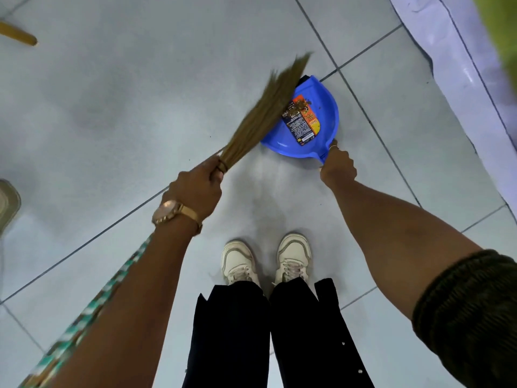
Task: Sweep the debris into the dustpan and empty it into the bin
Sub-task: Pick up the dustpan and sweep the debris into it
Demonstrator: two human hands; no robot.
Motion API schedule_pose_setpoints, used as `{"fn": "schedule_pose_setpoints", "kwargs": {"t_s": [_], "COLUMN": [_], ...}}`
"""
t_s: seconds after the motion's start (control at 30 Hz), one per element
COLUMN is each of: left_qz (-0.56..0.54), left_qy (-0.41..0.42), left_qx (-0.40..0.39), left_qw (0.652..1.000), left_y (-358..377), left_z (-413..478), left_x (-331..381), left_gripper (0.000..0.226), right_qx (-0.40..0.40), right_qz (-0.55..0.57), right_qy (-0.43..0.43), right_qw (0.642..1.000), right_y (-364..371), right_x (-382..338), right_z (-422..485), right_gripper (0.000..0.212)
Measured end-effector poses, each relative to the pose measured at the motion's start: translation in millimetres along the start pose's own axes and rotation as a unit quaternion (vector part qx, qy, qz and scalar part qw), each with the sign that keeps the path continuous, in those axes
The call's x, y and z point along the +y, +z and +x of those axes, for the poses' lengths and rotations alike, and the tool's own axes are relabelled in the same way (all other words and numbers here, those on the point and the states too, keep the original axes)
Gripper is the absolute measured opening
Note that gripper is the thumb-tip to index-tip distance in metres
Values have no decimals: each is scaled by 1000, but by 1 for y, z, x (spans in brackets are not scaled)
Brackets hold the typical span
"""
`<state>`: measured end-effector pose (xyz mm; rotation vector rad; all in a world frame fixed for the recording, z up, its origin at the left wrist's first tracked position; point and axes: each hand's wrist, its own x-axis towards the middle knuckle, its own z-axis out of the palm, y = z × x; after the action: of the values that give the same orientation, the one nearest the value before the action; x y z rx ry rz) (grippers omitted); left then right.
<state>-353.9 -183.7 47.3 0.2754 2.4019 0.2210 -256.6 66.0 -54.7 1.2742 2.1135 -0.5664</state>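
A blue dustpan (324, 116) rests on the grey tiled floor ahead of my feet. Inside it lie an orange and black snack wrapper (303, 120) and some brown crumbs (300, 103). My right hand (337, 166) grips the dustpan's handle at its near right end. My left hand (197, 186), with a gold watch on the wrist, holds a straw broom (268, 107) just below its bristles. The blurred bristles lie across the dustpan's left rim. The broom's green-and-white handle runs back along my left forearm. No bin is in view.
My two white shoes (265, 260) stand just behind the dustpan. A pale plastic sheet (458, 74) lies on the floor at the right, with something green at the top right corner. A wooden stick end (19, 35) shows at the top left, and a pale object (8, 203) at the left edge.
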Motion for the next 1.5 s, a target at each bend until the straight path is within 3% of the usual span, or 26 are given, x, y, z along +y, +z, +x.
{"fn": "schedule_pose_setpoints", "kwargs": {"t_s": [0.27,0.4,0.53,0.8,1.03,1.27,1.5], "left_qz": [-77,-107,-122,-14,0,-81,-72], "left_qy": [11,-44,-68,8,28,120,226], "left_qx": [40,75,35,-6,-17,-10,-1], "left_qw": [996,990,990,1000,999,989,971], "left_y": [-46,-45,-20,25,0,-67,-85], "left_z": [-77,-34,29,14,-77,-187,-228], "left_x": [-13,-24,-18,11,21,39,98], "left_gripper": [49,56,46,42,40,47,51], "right_qx": [-22,-36,-33,-14,-10,24,80], "right_qz": [22,45,42,7,95,261,400], "right_qy": [20,44,48,29,55,145,240], "right_qw": [999,997,997,999,994,954,881], "right_y": [-1,12,20,9,-8,-30,-54], "right_x": [17,26,37,42,55,105,188], "right_z": [-21,-34,-35,-12,-35,-131,-271], "right_gripper": [71,77,76,73,70,62,44]}}
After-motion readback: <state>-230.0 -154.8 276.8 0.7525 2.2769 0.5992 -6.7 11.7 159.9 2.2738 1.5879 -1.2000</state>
